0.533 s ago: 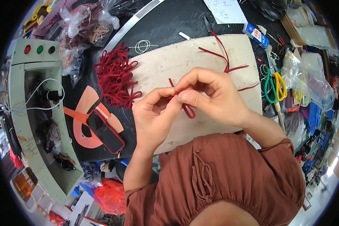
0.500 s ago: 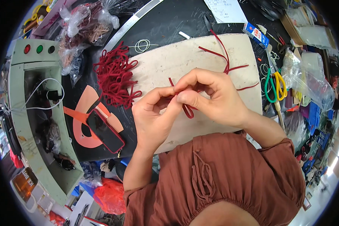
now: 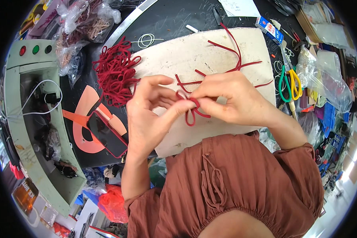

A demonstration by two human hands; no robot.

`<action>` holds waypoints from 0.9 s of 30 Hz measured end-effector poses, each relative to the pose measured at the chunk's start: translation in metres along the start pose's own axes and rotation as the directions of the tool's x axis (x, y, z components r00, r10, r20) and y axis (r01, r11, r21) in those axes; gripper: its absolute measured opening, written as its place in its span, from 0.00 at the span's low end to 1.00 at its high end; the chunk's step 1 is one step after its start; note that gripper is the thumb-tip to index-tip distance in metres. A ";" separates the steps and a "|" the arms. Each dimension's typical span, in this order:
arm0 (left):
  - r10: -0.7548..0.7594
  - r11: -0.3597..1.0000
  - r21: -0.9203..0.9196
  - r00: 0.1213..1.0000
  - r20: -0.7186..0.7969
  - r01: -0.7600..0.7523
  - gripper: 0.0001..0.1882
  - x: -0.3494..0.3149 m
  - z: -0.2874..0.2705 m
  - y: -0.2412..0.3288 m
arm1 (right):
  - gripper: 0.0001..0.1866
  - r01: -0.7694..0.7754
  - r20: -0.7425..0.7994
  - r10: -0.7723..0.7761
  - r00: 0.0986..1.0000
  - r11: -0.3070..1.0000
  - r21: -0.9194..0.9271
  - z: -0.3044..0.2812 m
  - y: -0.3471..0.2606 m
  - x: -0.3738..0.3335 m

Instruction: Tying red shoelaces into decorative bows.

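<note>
A thin dark red cord (image 3: 190,119) is bent into a small loop between my two hands, above the pale board (image 3: 166,55). My left hand (image 3: 148,109) pinches it with the thumb against the fingers, the index finger raised and curved. Thumb and forefinger of my right hand (image 3: 236,99) grip the same cord just beside the left thumb. The crossing of the cord is partly hidden by the fingertips. More red cord pieces (image 3: 238,49) lie on the board beyond my right hand. To the left sits a tangled heap of red looped cords (image 3: 116,73).
A phone (image 3: 107,135) lies on orange cut pieces (image 3: 81,131) at the left, beside a grey-green metal box (image 3: 35,53). Scissors with green and yellow handles (image 3: 294,85) lie right of the board, near a blue box (image 3: 269,28). A white cord coil (image 3: 146,41) rests behind.
My hands have parted slightly and the left index finger has lifted. The cord loop now shows more openly between them. The whole view has shifted a little.
</note>
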State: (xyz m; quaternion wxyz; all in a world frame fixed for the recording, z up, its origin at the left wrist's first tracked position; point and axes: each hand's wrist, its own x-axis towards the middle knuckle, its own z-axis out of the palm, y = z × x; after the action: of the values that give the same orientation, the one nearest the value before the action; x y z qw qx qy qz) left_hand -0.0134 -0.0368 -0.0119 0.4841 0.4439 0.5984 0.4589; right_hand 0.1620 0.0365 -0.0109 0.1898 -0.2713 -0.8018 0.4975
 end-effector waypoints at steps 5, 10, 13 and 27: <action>-0.023 0.986 -0.159 0.986 0.168 0.050 0.05 -0.004 -0.009 -0.013 | 0.06 -0.030 -0.112 0.045 0.993 0.990 0.136 0.005 0.003 0.000; -0.110 0.857 -0.510 0.993 -0.032 0.079 0.03 -0.004 -0.006 -0.018 | 0.05 -0.037 -0.184 0.084 0.979 0.969 0.245 0.013 0.004 0.000; -0.157 0.866 -0.485 0.987 -0.024 0.126 0.05 -0.007 -0.004 -0.016 | 0.05 -0.059 -0.147 0.109 0.983 0.948 0.312 0.015 0.006 -0.001; -0.249 0.771 -0.594 0.967 0.052 0.231 0.13 -0.007 0.004 -0.018 | 0.06 -0.131 -0.104 0.286 0.952 0.693 0.709 0.026 0.006 0.003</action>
State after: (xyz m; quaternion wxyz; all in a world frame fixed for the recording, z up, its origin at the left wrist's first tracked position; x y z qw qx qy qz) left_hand -0.0100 -0.0463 -0.0285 0.6444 0.1828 0.4826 0.5643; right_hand 0.1466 0.0226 -0.0275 0.3017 -0.3199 -0.4958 0.7489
